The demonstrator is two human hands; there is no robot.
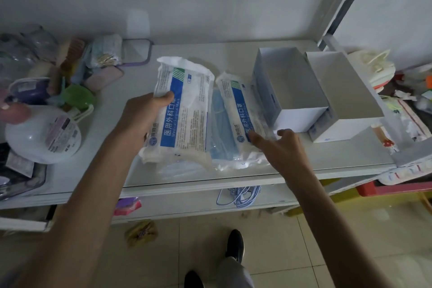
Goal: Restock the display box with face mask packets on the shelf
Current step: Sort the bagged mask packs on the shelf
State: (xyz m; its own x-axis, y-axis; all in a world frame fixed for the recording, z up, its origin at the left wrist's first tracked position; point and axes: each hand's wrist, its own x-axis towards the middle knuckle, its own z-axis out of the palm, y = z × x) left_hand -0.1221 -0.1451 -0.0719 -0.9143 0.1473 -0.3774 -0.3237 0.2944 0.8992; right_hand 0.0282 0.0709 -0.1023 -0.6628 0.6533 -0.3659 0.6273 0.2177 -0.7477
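My left hand [140, 119] grips a white and blue face mask packet [187, 110] by its left edge, lifted slightly off the white shelf [205, 54]. A second packet [240, 119] with blue masks showing lies on the shelf beside it. My right hand [280, 147] rests its fingertips on that packet's lower right corner, fingers apart. The open white display box [292, 91] stands just right of the packets; its inside looks empty and its lid flap [346, 86] is folded back to the right.
Clutter fills the shelf's left end: a white round mask pack [44, 135], a green item [78, 96], small packets. More goods sit at the right [378, 70]. A metal upright [339, 7] rises at the right. Cords [240, 196] hang below the shelf's edge.
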